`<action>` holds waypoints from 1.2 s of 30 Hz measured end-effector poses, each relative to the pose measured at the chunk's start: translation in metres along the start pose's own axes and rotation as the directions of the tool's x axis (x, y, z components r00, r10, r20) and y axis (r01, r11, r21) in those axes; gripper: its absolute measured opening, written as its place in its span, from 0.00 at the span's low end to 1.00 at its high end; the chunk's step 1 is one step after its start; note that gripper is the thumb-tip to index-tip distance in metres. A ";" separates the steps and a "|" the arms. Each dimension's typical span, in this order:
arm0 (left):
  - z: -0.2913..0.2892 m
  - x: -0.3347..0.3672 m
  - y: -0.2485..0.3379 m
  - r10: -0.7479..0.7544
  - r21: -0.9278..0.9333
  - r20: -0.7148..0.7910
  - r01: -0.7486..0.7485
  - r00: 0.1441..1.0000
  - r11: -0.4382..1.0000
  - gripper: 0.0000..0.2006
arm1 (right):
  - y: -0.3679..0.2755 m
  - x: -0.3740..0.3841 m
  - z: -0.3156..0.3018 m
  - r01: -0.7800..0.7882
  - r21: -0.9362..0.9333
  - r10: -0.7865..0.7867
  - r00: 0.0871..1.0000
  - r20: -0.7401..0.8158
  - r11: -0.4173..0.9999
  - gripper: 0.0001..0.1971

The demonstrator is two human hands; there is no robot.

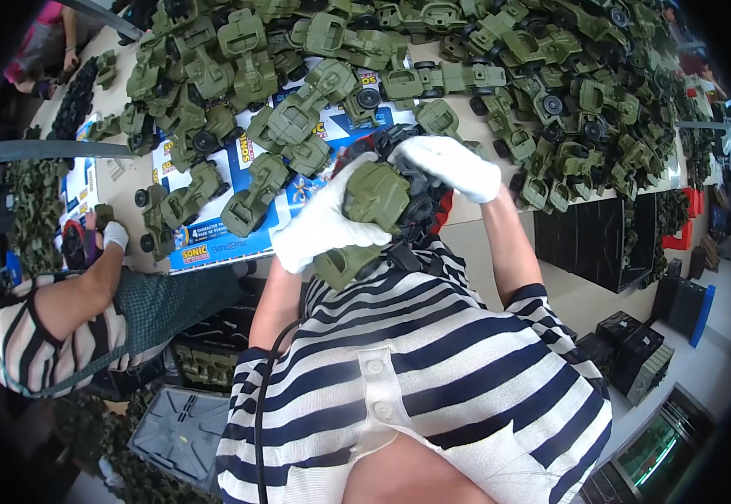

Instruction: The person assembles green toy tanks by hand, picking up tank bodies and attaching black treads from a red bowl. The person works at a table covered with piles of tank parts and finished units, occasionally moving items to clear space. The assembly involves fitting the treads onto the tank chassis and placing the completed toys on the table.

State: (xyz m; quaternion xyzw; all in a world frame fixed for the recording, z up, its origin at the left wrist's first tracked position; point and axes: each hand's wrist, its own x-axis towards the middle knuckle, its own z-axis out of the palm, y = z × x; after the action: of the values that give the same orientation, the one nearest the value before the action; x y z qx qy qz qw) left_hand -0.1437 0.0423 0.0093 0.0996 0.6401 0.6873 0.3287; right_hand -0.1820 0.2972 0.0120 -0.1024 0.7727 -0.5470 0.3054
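Observation:
My left hand (323,220), in a white glove, is wrapped around a green toy vehicle (376,197) in front of my chest. The vehicle is tilted, and its lower end shows below my fingers. Just to the right, my gloved right hand (453,168) has its fingers drawn together by a heap of small black parts (420,202), perhaps wheels. Whatever lies in its fingertips is hidden. Beside the black parts shows a bit of a red container (443,212), mostly covered by them and my hands.
Many green toy vehicles (542,50) with black wheels pile across the table, several on flat printed blue-and-white cardboard (235,235). A co-worker's arm (88,290) works at the left. Black crates (596,244) stand at the right, and a grey crate lid (185,433) lies lower left.

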 end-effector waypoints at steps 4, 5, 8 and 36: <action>0.001 0.007 -0.003 0.029 -0.080 -0.067 -0.035 0.997 0.996 0.53 | 0.003 0.013 0.019 0.148 0.284 -0.077 0.966 -0.245 0.947 0.21; 0.000 0.010 -0.005 0.031 -0.150 -0.100 -0.046 0.994 0.988 0.52 | -0.001 0.009 0.017 0.177 0.450 -0.108 0.978 -0.176 0.875 0.21; 0.005 0.014 0.009 -0.054 -0.365 -0.151 -0.005 0.987 0.931 0.48 | -0.006 0.004 0.008 0.223 0.646 -0.226 0.971 -0.080 0.730 0.24; 0.024 0.010 0.023 -0.056 -0.347 -0.217 -0.023 0.974 0.938 0.30 | 0.048 0.036 0.005 0.198 0.638 -0.230 0.973 -0.033 0.744 0.23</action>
State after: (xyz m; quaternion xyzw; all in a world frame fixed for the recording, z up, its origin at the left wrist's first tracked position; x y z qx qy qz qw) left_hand -0.1452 0.0683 0.0318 -0.0435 0.5425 0.7934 0.2726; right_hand -0.1996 0.2937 -0.0458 -0.0938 0.5169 -0.8051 0.2754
